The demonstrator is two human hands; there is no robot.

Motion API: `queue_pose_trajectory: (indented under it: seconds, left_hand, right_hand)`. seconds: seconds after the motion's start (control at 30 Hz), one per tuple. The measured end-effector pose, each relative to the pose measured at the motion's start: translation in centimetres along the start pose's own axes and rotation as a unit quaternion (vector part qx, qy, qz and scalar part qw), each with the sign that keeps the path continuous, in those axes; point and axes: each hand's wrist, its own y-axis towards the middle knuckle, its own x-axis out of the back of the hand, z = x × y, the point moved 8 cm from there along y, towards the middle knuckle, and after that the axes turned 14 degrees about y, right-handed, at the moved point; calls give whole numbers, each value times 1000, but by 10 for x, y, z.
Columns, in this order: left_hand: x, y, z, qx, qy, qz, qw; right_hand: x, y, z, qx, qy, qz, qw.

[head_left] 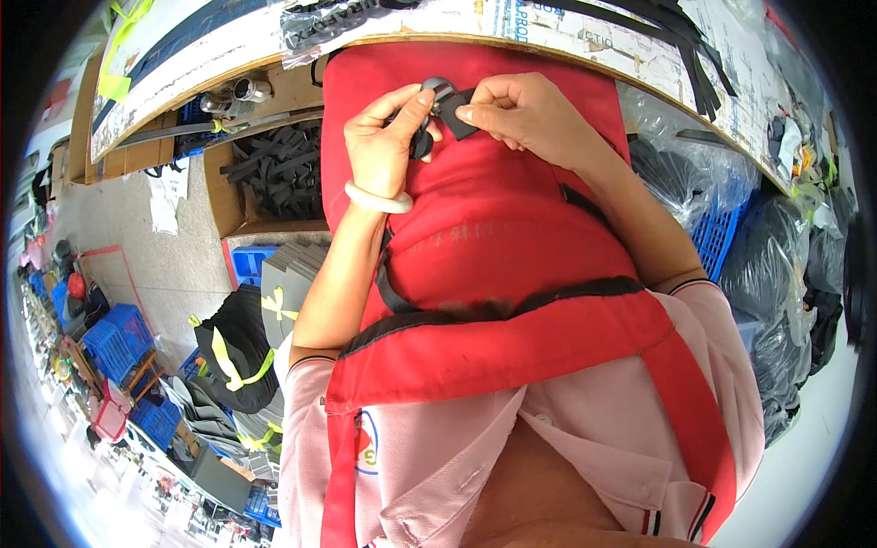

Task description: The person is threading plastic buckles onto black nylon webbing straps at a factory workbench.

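My left hand (388, 137) is closed, thumb and forefinger pinching a small dark piece with a rounded, shiny grey top (438, 87). A black curved part (421, 143) shows below those fingers; I cannot make out the exact kind. My right hand (534, 114) is closed too, its thumb and forefinger gripping a short flat black strap piece (459, 119). The strap lies against the dark piece between the hands. Both hands are held over the red apron (475, 210) on my lap, close to the table edge.
A worn white table (402, 23) crosses the front, with black straps (676, 41) on its right. Under it at left, a cardboard box (224, 196) holds black strips. Bundled dark sheets (239, 342) stand at my left. Plastic-wrapped dark goods (776, 274) and a blue crate (717, 233) are at right.
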Motion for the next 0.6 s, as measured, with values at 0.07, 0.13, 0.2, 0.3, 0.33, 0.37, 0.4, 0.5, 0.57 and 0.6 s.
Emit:
queue_pose_trajectory:
  seconds: [0.07, 0.13, 0.2, 0.3, 0.33, 0.37, 0.4, 0.5, 0.57, 0.6]
  left_hand:
    - [-2, -2, -6, -29, 46, 4, 999]
    - [-3, -2, -7, -44, 60, 17, 997]
    - [-4, -1, -9, -59, 73, 28, 995]
    - [-2, -2, -10, -61, 56, 26, 996]
    - [-2, -4, -12, -77, 65, 35, 994]
    - [-3, -5, -14, -92, 74, 44, 992]
    - [-1, -7, -15, -92, 74, 43, 992]
    - [9, -13, -22, -79, 53, 62, 994]
    - [30, -24, -32, -20, 72, 72, 995]
    - [53, -30, -40, -17, 92, 36, 995]
  right_hand:
    - [0, 1, -6, -27, -8, -6, 1000]
    - [4, 7, -13, -26, 36, -32, 999]
    - [5, 10, -15, -15, 67, -43, 997]
    - [8, 13, -25, -35, 150, -35, 988]
    - [6, 14, -32, -66, 201, -15, 977]
    - [8, 16, -36, -66, 201, -15, 977]
    - [-1, 17, -41, -89, 245, 43, 965]
    - [-15, 26, -42, -99, 296, 108, 944]
    - [-1, 41, -35, -14, 176, 12, 984]
    - [4, 44, -34, 15, 150, -6, 989]
